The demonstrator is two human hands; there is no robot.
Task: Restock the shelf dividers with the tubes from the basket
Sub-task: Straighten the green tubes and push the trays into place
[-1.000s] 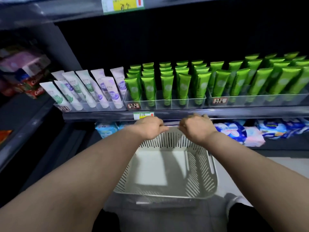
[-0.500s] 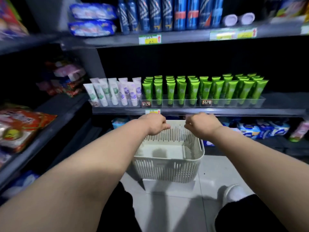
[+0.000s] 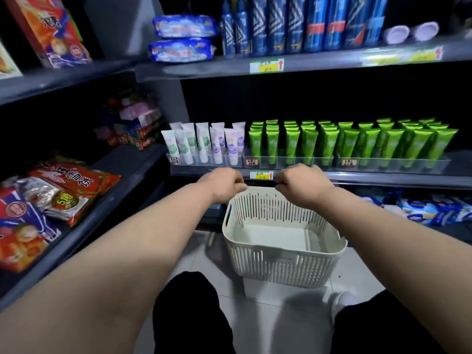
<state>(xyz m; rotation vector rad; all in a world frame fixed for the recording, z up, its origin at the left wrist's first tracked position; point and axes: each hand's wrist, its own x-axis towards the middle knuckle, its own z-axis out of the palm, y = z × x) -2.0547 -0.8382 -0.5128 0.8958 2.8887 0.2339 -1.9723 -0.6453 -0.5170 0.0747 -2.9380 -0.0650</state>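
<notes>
A cream slotted basket (image 3: 283,261) stands on a white box on the floor below the shelf; no tubes are visible inside it. My left hand (image 3: 222,183) and my right hand (image 3: 300,186) both curl over the basket's far rim, fingers closed on it. On the shelf just above, clear dividers (image 3: 278,160) hold rows of green tubes (image 3: 352,141) upright on their caps. White tubes (image 3: 204,143) with green and purple prints stand in the dividers to the left.
Blue cans (image 3: 293,24) and blue packets (image 3: 184,37) fill the shelf above. Snack bags (image 3: 51,198) lie on the left side shelf. Blue-and-white packs (image 3: 419,208) sit on the lower shelf at right. My dark-trousered knees (image 3: 189,302) are in front of the basket, on a tiled floor.
The view has pulled back and tilted up, so the shelves look farther off and the upper shelf shows. Both hands stay on the basket's far rim, now slightly wider apart.
</notes>
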